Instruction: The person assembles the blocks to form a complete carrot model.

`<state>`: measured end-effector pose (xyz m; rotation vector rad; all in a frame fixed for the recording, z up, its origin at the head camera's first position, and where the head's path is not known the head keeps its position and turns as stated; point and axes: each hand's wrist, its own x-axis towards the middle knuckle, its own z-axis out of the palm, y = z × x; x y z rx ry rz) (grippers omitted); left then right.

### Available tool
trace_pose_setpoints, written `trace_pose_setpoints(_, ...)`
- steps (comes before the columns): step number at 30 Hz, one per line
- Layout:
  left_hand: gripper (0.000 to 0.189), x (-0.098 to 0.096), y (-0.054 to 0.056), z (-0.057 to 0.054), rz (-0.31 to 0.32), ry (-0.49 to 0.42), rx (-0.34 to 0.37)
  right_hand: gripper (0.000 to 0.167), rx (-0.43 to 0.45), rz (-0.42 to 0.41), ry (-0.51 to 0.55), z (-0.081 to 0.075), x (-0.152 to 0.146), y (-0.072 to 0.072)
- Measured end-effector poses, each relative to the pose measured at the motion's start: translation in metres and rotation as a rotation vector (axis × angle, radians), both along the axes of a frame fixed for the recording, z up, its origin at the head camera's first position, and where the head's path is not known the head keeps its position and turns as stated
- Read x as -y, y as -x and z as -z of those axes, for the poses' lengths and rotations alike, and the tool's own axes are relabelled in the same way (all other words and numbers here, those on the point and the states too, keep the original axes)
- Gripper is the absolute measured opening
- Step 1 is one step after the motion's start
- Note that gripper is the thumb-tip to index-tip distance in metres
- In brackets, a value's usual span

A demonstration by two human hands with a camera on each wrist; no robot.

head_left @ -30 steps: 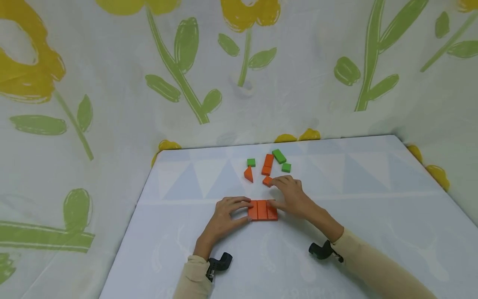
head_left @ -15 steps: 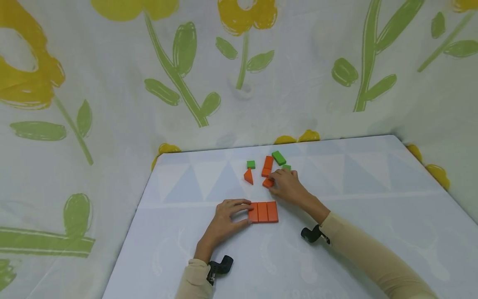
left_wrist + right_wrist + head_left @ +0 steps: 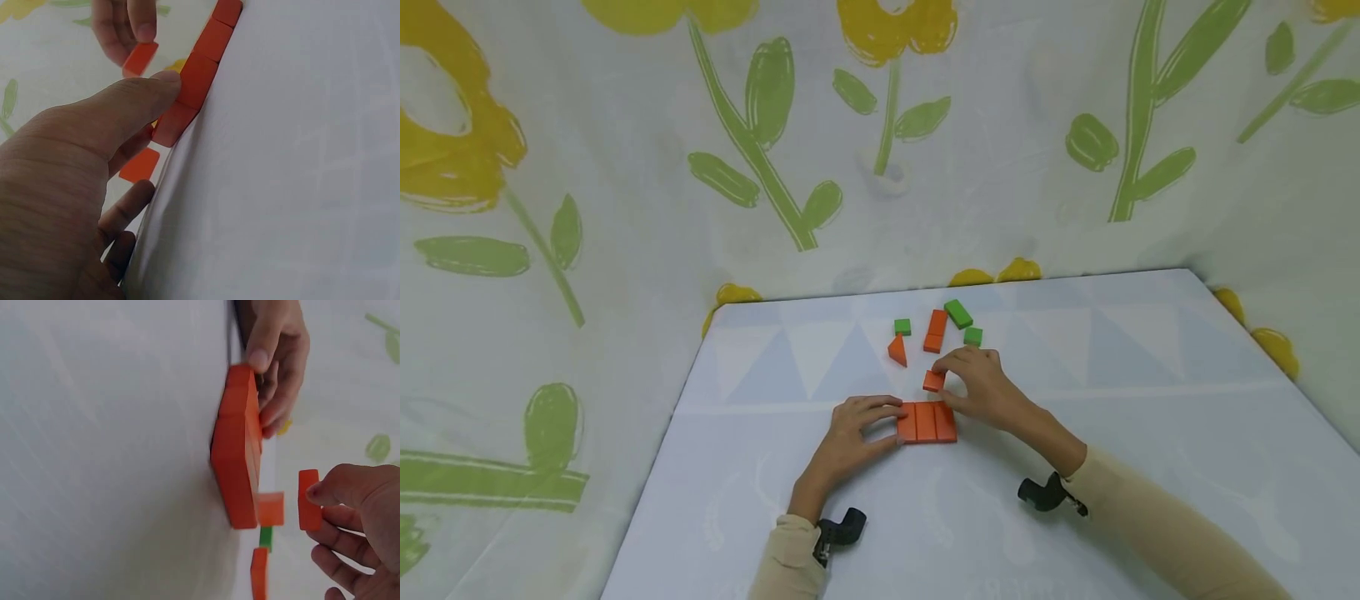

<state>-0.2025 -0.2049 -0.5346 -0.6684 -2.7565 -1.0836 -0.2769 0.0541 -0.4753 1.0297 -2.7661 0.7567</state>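
Several flat orange blocks (image 3: 927,422) lie side by side as a slab on the table. My left hand (image 3: 853,437) holds the slab's left end, its thumb on the near edge and fingertips at the far side; the left wrist view shows the thumb against the orange blocks (image 3: 197,81). Just beyond the slab, my right hand (image 3: 985,387) pinches a small orange block (image 3: 932,381) between thumb and fingers. The right wrist view has this small block (image 3: 307,503) lifted, apart from the slab.
Farther back lie an orange triangular block (image 3: 898,351), orange blocks (image 3: 936,331) end to end, a small green block (image 3: 902,327), a longer green block (image 3: 958,313) and another small green block (image 3: 973,336). A flowered cloth (image 3: 985,167) hangs behind the table.
My right hand has reached the small orange block, taken hold of it and drawn it back toward the slab. The left hand has stayed in place.
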Motion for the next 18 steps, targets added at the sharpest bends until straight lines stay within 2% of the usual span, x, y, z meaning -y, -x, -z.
trace_pose_setpoints(5,0.037,0.000,0.000,0.000,0.000,-0.022,0.012,0.028,-0.025,-0.059,0.015,-0.002,-0.001,-0.019)
trace_pose_setpoints(11,0.037,0.000,-0.001,0.003,-0.005,-0.029,0.005,0.031,-0.047,-0.115,-0.014,-0.009,0.000,-0.039)
trace_pose_setpoints(18,0.038,0.000,0.000,0.000,-0.007,-0.011,-0.017,0.033,-0.112,-0.239,0.012,0.001,0.003,-0.059)
